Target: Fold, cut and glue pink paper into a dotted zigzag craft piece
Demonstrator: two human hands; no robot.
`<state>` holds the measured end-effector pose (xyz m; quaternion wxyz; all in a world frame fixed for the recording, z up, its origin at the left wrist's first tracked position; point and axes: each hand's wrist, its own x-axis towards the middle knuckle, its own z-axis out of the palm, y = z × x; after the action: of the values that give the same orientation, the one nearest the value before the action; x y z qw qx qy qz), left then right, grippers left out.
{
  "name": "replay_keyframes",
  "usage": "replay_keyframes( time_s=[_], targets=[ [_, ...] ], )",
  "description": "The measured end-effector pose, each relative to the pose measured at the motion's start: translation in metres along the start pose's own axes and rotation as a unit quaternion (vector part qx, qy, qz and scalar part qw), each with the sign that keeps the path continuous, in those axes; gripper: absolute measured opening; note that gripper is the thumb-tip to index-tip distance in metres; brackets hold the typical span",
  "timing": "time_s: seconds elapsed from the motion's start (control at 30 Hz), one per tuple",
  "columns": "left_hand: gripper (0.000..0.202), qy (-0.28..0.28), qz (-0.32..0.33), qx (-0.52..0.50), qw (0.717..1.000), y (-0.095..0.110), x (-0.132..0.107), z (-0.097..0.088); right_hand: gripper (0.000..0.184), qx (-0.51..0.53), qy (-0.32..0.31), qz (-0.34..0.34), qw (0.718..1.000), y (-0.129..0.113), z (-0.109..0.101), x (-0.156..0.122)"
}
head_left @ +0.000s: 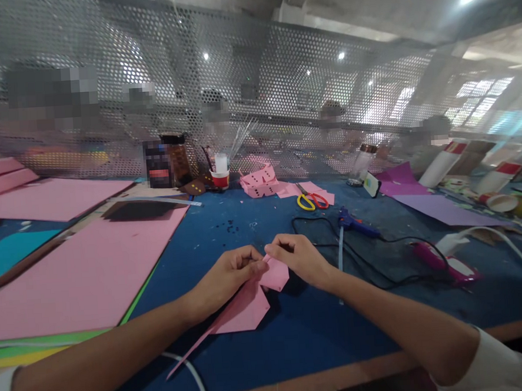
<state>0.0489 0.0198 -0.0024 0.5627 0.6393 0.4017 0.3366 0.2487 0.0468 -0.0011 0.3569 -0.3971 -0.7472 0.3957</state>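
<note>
Two hands, the left [233, 275] and the right [304, 259], pinch the upper end of a notched pink sheet [244, 311] over a blue table [305, 343]; from where I stand it looks light, bendy and easily creased (paper or foam, I cannot tell), best held lightly by its edges.

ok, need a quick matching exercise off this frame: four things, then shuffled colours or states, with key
1. scissors
2. glue gun
3. pink cutout
4. cup

A. blue
B. pinched by left hand and right hand
C. red and white, in front of the mesh
D. yellow and red handles

Pairs: 1-D, 2-A, 3-B, 4-C
</note>
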Motion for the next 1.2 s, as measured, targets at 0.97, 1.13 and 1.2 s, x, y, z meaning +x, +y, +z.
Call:
replay_keyframes(
  time_s=[0.97,1.13,1.2],
  targets=[
    [0.022,-0.067,-0.019,-0.086,0.994,0.0031,0.0006,-0.0036,0.043,0.0,0.046,0.009,0.999,-0.0037,-0.0057,0.0043],
    [0.023,-0.088,-0.011,-0.102,0.991,0.0025,0.0002,-0.0044,0.043,0.007,0.043,0.008,0.999,0.0,-0.0064,0.0055],
    [0.023,-0.082,-0.006,-0.1,0.992,0.0009,0.0014,-0.0053,0.043,0.007,0.043,0.004,0.999,0.0002,-0.0064,0.0057]
  ],
)
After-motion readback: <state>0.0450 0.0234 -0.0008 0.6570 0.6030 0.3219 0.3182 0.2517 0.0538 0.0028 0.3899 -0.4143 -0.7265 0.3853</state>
